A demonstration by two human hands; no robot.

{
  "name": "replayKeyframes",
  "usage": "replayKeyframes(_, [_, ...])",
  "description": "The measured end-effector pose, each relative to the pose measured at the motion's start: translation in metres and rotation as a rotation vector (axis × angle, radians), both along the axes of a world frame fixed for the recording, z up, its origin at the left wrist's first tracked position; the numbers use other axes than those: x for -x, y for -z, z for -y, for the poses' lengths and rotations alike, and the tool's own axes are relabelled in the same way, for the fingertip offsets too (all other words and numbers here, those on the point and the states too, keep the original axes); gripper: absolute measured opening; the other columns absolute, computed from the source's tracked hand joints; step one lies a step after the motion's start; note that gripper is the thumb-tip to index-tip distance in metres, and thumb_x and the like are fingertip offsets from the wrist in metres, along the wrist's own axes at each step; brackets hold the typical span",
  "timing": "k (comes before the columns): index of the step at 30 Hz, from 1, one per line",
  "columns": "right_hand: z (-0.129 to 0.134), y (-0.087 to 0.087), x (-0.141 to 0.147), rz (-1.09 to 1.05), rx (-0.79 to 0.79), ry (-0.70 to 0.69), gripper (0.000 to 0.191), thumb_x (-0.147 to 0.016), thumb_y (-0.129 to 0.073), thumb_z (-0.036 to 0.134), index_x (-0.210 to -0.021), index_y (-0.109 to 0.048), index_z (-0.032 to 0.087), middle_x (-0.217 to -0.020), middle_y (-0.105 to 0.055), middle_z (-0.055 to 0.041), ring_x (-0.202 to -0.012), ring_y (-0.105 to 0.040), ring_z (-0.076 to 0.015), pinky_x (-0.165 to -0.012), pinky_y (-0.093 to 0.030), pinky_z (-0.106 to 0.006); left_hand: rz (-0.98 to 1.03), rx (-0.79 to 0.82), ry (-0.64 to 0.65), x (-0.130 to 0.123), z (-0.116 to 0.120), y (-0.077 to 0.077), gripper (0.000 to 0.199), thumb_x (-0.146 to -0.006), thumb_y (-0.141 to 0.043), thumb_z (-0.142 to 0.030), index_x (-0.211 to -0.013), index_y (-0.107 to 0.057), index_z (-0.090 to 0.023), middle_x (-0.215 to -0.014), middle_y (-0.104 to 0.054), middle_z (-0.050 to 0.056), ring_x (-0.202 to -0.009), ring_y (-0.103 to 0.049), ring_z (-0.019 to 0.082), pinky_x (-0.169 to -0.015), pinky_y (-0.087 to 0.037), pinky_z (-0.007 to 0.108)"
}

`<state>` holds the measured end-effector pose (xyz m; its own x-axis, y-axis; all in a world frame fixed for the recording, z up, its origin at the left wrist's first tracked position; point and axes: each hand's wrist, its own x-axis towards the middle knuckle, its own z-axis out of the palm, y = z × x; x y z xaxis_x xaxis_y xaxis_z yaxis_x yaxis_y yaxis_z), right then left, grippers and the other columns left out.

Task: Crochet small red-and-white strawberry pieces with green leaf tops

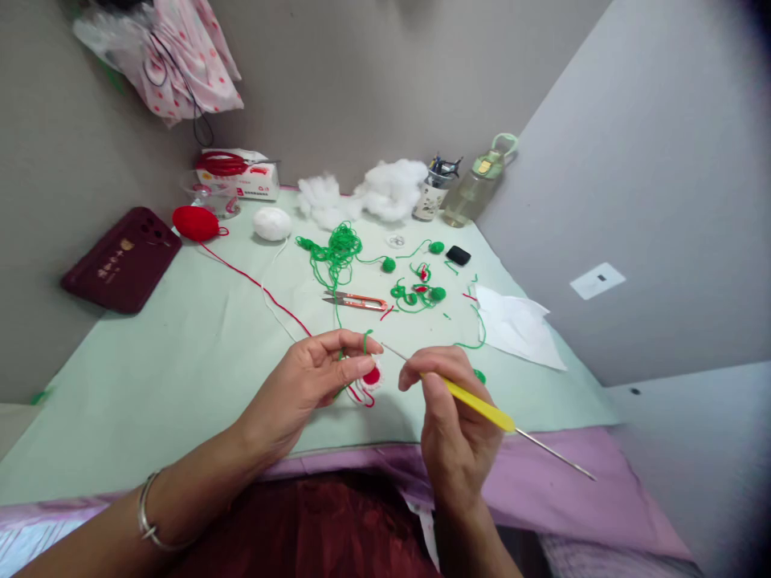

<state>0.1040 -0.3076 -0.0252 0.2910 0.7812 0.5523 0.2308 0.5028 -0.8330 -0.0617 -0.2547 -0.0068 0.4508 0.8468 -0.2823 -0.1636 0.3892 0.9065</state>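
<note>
My left hand point(313, 373) pinches a small round crochet piece point(372, 376) with a red centre and a white edge. Green yarn point(367, 341) loops over its index finger, and red and white strands hang below. In my right hand point(454, 413) is a crochet hook point(482, 403) with a yellow handle, its thin metal tip pointing left, just short of the left fingertips and apart from the piece. Red and white strands run from a red yarn ball point(196, 223) and a white yarn ball point(272, 224) toward my left hand.
Orange snips point(361, 302) lie beyond my hands, near tangled green yarn point(337, 249) and small green crochet pieces point(437, 294). White stuffing point(391, 190), a pen cup point(432, 194) and a bottle point(479, 189) stand behind. A dark red phone point(124, 261) is left, white paper point(518, 325) right.
</note>
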Motion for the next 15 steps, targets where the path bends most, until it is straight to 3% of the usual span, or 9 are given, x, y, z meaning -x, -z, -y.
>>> replayKeyframes(6, [0.0012, -0.0033, -0.0008, -0.052, -0.058, -0.063, 0.021, -0.1, -0.055, 0.015, -0.099, -0.074, 0.023, -0.08, -0.065, 0.0, -0.077, -0.058, -0.0164, -0.071, -0.045, -0.033, 0.013, 0.001, -0.024, -0.0018, -0.0015, 0.0002, 0.023, -0.083, -0.083, -0.04, -0.091, -0.073, -0.021, -0.074, -0.055, -0.004, -0.055, -0.025, 0.008, -0.051, -0.015, 0.028])
replayKeyframes(15, [0.0079, -0.0014, -0.0026, 0.032, 0.017, -0.122, 0.018, -0.102, -0.056, 0.017, -0.098, -0.073, 0.023, -0.084, -0.068, -0.0009, -0.081, -0.06, -0.0161, -0.076, -0.048, -0.033, 0.032, -0.006, -0.028, -0.002, -0.0004, -0.0007, 0.024, -0.083, -0.084, -0.04, -0.09, -0.072, -0.02, -0.072, -0.057, -0.004, -0.055, -0.025, 0.007, -0.051, -0.015, 0.028])
